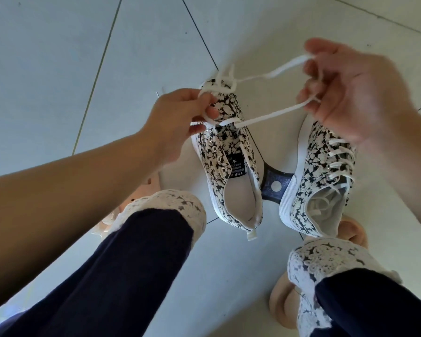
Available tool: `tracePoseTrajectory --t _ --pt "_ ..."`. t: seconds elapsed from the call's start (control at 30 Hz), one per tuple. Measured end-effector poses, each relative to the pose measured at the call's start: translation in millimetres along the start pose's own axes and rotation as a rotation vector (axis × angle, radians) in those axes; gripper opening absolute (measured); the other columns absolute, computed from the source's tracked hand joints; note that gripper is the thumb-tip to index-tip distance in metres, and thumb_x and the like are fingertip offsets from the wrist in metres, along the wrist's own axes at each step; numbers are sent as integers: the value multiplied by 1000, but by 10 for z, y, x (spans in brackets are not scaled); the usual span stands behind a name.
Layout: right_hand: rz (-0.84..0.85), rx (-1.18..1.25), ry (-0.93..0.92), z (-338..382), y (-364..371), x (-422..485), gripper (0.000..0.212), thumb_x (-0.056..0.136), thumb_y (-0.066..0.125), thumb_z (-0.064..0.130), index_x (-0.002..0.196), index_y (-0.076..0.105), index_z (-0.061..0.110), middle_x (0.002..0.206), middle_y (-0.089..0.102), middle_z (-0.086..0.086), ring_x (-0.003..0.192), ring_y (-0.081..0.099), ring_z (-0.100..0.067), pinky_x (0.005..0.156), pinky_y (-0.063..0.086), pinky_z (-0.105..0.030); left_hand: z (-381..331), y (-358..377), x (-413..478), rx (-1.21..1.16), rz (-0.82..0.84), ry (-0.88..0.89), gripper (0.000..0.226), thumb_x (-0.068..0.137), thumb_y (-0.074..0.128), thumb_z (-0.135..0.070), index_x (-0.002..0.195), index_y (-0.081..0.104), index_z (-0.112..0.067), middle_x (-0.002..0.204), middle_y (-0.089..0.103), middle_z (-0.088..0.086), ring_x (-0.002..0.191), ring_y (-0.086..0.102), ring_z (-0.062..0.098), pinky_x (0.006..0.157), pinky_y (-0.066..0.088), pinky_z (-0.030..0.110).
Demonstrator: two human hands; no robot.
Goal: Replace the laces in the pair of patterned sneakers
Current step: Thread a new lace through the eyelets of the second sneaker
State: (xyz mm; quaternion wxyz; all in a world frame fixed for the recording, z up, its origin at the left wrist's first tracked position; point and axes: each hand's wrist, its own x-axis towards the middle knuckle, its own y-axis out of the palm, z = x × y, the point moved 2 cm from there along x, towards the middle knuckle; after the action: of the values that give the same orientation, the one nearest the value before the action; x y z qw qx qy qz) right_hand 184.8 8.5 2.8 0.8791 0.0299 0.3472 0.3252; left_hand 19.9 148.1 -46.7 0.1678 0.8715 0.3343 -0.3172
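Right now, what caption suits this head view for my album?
Left hand and right hand hold a flat white shoelace threaded into a black-and-white floral canvas sneaker, its laced twin beside.

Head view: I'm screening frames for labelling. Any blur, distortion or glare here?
Head view: wide-angle stretch enlarges the left forearm at the edge; the right hand, holding the lace, looks soft, the left hand and half-laced sneaker sharper; light on the floor tiles is soft, with no harsh glare.

Single head-worn wide-angle view, steeply downward, close above tiled floor (58, 69)
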Motion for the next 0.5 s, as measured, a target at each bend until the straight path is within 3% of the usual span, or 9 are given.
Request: tracePoseTrajectory --t 0.1,0.23,0.37,0.5 --pt "-42 -173 -15 159 -154 -10 19 90 48 14 99 65 16 73 60 5 45 34 -2 43 36 -13 53 -114 -14 -136 -46 -93 15 91 51 -18 84 63 -11 46 51 -5 59 56 14 60 47 23" --pt "321 -532 124 23 -41 -140 19 81 53 14 95 65 14 75 65 1 41 32 -5 38 31 -13 -32 -102 -18 -303 -17 -131 15 91 53 -17 81 62 -10 46 49 -4 50 48 10 52 46 19" --pt "587 -741 79 -173 212 -306 14 80 57 14 91 67 15 80 70 0 55 40 -16 50 41 -15 -86 63 -63 -115 132 -96 14 88 55 -14 100 62 -9 67 66 1 50 52 9 51 45 18" --pt "649 -766 3 -202 302 -284 14 88 55 4 90 64 14 80 69 9 61 52 2 60 44 -16 -59 142 -71 23 342 -127 28 85 56 -20 111 59 -11 83 63 11 68 54 19 63 46 24"
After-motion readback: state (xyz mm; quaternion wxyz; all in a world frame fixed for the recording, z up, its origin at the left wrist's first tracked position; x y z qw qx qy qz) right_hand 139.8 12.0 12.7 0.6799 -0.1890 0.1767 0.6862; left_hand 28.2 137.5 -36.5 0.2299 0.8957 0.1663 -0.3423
